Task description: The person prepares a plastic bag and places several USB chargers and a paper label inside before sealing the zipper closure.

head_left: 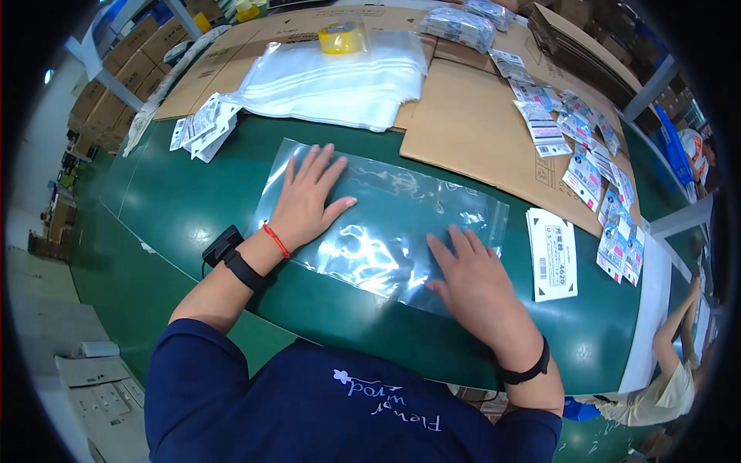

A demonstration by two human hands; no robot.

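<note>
A clear plastic bag (pixel 378 208) lies flat and shiny on the green table in front of me. My left hand (pixel 309 193) rests on its left end, fingers spread. On its right end lies my right hand (pixel 471 270), fingers stretched out and apart. Neither hand grips anything. Just right of the bag sits a stack of white printed labels (pixel 552 255). Beyond the bag is a pile of clear plastic bags (pixel 332 85), with a roll of yellow tape (pixel 343 37) on top.
Small printed cards (pixel 202 127) lie in a pile at the far left. More printed packets (pixel 584 176) are scattered over flat cardboard (pixel 463 123) to the right. Wrapped bundles (pixel 459 29) stand at the back. Another person's arm (pixel 671 332) shows at the right edge.
</note>
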